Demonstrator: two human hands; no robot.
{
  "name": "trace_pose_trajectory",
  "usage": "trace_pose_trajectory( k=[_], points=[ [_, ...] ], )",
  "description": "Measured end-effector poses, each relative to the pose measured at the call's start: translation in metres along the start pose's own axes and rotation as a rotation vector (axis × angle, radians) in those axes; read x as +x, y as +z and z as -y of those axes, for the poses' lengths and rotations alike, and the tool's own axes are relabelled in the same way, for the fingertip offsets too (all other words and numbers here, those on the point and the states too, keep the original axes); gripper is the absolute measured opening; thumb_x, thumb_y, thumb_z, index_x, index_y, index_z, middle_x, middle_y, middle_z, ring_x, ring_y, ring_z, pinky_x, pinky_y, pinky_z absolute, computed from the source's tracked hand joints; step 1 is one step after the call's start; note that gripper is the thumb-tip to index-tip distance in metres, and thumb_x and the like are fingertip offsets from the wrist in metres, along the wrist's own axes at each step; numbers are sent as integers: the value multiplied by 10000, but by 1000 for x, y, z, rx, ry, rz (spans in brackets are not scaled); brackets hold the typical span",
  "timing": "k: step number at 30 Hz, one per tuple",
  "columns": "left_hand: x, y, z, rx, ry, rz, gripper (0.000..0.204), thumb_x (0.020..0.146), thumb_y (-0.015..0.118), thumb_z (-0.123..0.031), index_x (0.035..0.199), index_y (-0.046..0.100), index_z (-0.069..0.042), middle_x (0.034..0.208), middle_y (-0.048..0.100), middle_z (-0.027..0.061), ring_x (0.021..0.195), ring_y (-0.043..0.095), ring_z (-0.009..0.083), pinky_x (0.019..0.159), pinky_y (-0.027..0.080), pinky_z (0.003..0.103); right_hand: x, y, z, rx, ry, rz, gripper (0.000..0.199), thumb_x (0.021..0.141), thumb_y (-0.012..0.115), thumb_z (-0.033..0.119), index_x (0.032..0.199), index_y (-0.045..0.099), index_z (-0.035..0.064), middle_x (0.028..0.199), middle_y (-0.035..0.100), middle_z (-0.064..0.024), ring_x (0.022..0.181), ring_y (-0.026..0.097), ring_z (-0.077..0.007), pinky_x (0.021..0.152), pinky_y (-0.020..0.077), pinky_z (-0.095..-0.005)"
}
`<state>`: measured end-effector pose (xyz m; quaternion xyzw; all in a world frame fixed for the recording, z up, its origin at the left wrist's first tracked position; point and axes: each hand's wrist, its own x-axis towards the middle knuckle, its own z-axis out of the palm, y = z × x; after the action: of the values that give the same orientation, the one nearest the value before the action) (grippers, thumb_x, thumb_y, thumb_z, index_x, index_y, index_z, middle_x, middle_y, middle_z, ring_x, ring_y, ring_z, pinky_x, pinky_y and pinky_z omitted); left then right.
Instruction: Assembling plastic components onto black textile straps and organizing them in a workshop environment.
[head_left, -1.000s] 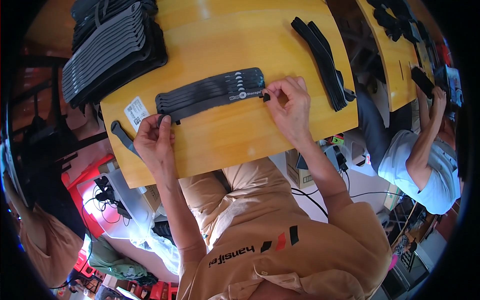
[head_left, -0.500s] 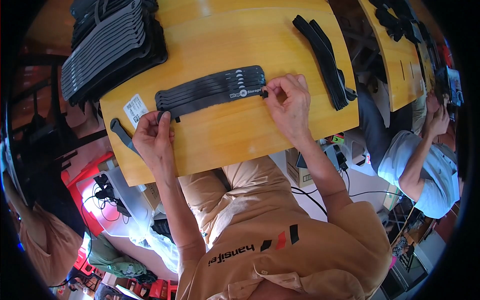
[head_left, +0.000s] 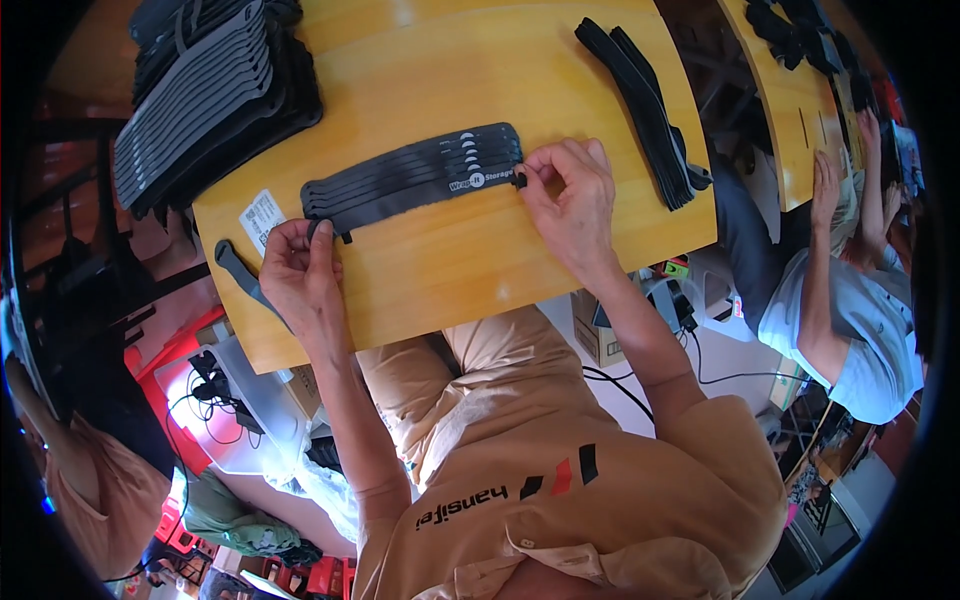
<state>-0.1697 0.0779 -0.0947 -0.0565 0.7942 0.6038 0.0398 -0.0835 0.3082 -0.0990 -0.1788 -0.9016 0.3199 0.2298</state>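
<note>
A fanned stack of black straps (head_left: 400,178) lies across the middle of the table, white print along its right part. The thumb and fingers of my left hand (head_left: 305,285) are closed on the near left end of the front strap. At its right end my right hand (head_left: 572,210) pinches the small black tip of that same strap. The strap's ends are partly hidden by my fingers. Beside my left hand lie a loose dark grey strap (head_left: 243,270) and a white printed label (head_left: 262,218).
A tall pile of black and grey straps (head_left: 195,110) stands at the table's far left. More black straps (head_left: 645,115) lie bundled near the right edge. Another person in a light blue shirt (head_left: 835,330) works at a second table (head_left: 790,120) on the right.
My hands keep their pinch on the front strap, and the stack looks the same. The whole view has shifted slightly. The person at the right has moved their hands apart.
</note>
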Motion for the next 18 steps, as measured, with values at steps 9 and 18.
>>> trace_pose_trajectory(
  k=[9, 18],
  points=[
    [-4, 5, -8, 52, 4, -59, 99, 803, 644, -23, 838, 553, -5, 674, 525, -8, 514, 439, 30, 443, 344, 171, -1, 3, 0, 0, 8, -8, 118, 660, 670, 35, 686, 566, 85, 660, 537, -26, 690, 472, -226, 651, 353, -349],
    [-2, -2, -8, 107, 66, -58, 199, 787, 644, -5, 920, 497, -27, 640, 455, -11, 501, 432, 47, 427, 356, 184, -1, 3, 4, -22, 7, -5, 106, 669, 652, 38, 690, 557, 80, 672, 533, -36, 702, 468, -238, 661, 357, -358]
  ],
)
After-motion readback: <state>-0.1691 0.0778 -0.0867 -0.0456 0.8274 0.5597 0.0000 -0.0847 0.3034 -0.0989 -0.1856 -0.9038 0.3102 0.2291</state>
